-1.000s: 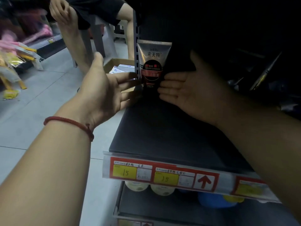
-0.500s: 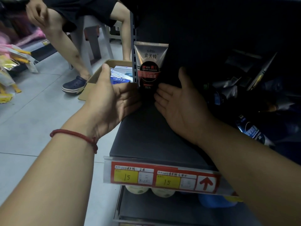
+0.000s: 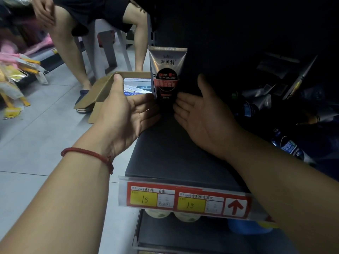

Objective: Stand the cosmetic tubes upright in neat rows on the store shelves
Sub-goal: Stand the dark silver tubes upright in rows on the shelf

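Change: both hands sit lower and nearer than a moment ago.
Grip: left hand (image 3: 128, 111) and right hand (image 3: 203, 114) spread apart, fingertips flanking the cleanser tube (image 3: 167, 74).
Tube: upright at the shelf's (image 3: 183, 154) back-left corner.
Risk: withdrawing fingers may topple it.

Off to the side there's an open brown cardboard box (image 3: 102, 88) on the grey tiled floor (image 3: 36, 140) – a seated person's bare legs (image 3: 73, 52) right behind it, by a white plastic stool (image 3: 110, 44) – plus red-and-yellow price labels (image 3: 187, 200) reading 15.
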